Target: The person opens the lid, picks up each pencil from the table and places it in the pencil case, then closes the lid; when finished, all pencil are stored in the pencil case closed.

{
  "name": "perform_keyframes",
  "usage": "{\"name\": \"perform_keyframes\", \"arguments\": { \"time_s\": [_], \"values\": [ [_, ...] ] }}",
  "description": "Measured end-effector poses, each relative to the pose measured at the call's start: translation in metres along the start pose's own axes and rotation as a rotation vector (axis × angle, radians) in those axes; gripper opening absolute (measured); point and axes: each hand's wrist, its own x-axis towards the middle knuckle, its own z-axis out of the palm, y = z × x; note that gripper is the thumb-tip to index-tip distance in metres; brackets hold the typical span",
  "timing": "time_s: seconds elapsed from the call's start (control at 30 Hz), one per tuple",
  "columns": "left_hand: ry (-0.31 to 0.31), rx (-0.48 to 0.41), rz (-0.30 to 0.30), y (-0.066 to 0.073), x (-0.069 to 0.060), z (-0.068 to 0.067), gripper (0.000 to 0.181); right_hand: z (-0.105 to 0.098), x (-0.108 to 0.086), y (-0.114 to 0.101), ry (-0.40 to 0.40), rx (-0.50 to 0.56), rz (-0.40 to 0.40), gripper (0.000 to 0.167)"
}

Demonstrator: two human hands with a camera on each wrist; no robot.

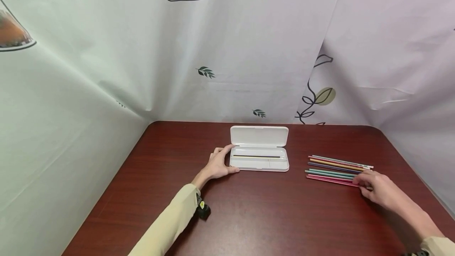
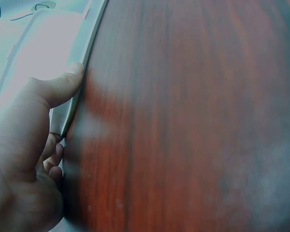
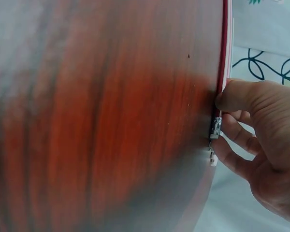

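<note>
A white pencil case point(image 1: 250, 164) lies at the back middle of the table with its lid point(image 1: 259, 136) raised. One thin dark-and-yellow pencil point(image 1: 256, 156) rests inside it. My left hand point(image 1: 216, 165) holds the case's left end, thumb at the front edge and fingers at the back corner. To the right, several coloured pencils point(image 1: 334, 164) lie side by side. My right hand point(image 1: 380, 188) pinches a red pencil point(image 3: 224, 43) near its metal-banded eraser end point(image 3: 216, 126), at the front of the group. Its fingers partly cover the neighbouring pencils' ends.
The dark red wooden table point(image 1: 263, 212) carries the case and pencils. Pale patterned cloth point(image 1: 241, 50) hangs behind it and along both sides. A small black device point(image 1: 203, 210) is strapped to my left wrist.
</note>
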Motion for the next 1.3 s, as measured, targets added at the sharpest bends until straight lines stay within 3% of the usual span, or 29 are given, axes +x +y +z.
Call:
{"name": "perform_keyframes", "arguments": {
  "time_s": [0.3,0.57,0.9,1.3],
  "values": [
    [-0.007,0.012,0.009,0.001,0.0,-0.001,0.088,0.003,0.005,-0.001,0.069,0.021,-0.051,0.041],
    [-0.009,0.012,0.009,0.001,-0.001,-0.001,0.088,0.005,0.024,-0.013,0.057,0.032,-0.026,0.036],
    [-0.01,0.009,0.017,0.001,0.0,-0.001,0.088,0.013,0.059,-0.026,0.105,0.057,-0.084,0.033],
    [-0.014,0.011,0.011,0.001,0.0,-0.002,0.088,0.026,0.107,-0.05,0.072,0.099,-0.142,0.029]
  ]
}}
